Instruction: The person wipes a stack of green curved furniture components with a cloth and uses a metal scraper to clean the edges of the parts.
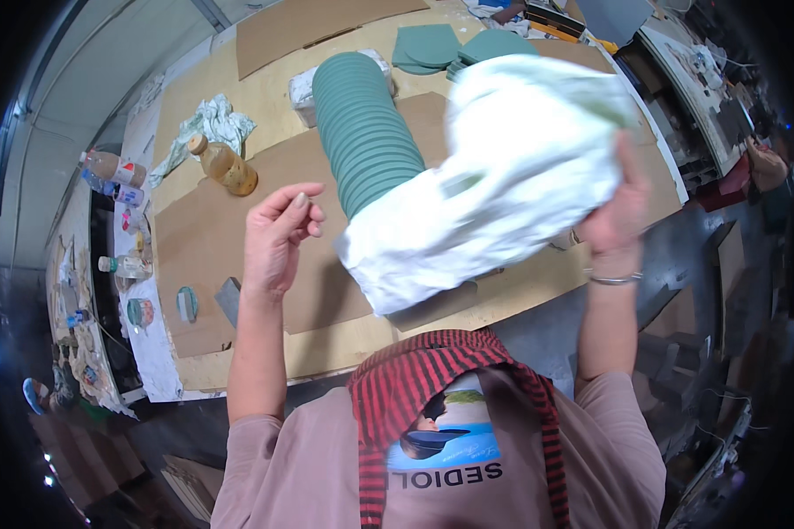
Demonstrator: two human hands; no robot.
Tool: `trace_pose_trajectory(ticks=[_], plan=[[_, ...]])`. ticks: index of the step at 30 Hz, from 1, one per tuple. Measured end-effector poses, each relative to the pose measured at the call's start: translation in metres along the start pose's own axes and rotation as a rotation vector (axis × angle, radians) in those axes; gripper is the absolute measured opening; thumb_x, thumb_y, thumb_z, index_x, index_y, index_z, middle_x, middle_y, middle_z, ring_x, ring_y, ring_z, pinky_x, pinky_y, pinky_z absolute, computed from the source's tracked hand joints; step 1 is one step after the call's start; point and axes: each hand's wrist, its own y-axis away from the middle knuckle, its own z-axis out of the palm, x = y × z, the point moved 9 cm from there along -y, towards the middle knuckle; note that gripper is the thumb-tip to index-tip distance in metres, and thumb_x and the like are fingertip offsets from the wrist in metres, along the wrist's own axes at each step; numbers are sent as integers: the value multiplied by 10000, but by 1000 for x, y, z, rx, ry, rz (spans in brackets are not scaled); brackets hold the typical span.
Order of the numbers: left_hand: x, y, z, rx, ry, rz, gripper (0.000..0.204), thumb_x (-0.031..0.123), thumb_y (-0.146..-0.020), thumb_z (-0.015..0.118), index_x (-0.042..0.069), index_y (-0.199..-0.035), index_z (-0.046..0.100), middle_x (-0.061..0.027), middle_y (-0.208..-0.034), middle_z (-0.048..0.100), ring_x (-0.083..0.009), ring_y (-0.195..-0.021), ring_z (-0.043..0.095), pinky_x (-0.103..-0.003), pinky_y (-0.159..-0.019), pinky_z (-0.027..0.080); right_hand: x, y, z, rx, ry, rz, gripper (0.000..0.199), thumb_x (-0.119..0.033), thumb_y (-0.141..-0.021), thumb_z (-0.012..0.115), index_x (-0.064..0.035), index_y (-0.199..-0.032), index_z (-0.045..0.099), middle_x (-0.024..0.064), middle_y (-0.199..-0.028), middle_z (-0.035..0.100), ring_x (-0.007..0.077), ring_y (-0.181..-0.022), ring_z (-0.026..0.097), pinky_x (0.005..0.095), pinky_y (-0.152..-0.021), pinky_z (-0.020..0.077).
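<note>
A white cloth with pale green stains (512,167), blurred by motion, is spread out in the air in front of me. My right hand (616,198) grips its right side; the cloth partly hides the fingers. Beneath its left part runs a long row of green round discs (366,132), standing on edge and pressed face to face. The cloth covers the near end of that row. To the left of the discs my left hand (282,231) is raised over the cardboard, its fingers loosely bent and apart, holding nothing visible.
At the row's far end sits a white wrapped block (302,95). More green flat pieces (425,46) lie behind. On the left stand a bottle of yellowish liquid (225,167), a crumpled cloth (216,123) and several plastic bottles (115,167). Cardboard (203,256) covers the wooden table.
</note>
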Motion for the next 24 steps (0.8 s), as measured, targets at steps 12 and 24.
trace_pose_trajectory(ticks=[12, 24], plan=[[-56, -72, -261, 587, -237, 146, 637, 143, -857, 757, 20, -1404, 453, -93, -1248, 606, -199, -1146, 572, -364, -972, 467, -42, -2, 12, 315, 374, -243, 518, -293, -1034, 494, 44, -1422, 431, 203, -1454, 492, 330, -1320, 506, 472, -1137, 378], [-24, -132, -240, 682, -631, 256, 674, 78, -581, 918, 24, -1148, 557, -106, -1116, 653, -217, -989, 641, -367, -857, 530, 215, -91, -2, 219, -20, 316, 426, -216, -1023, 503, 32, -1369, 485, 193, -1343, 583, 315, -1220, 589, 436, -1077, 455]])
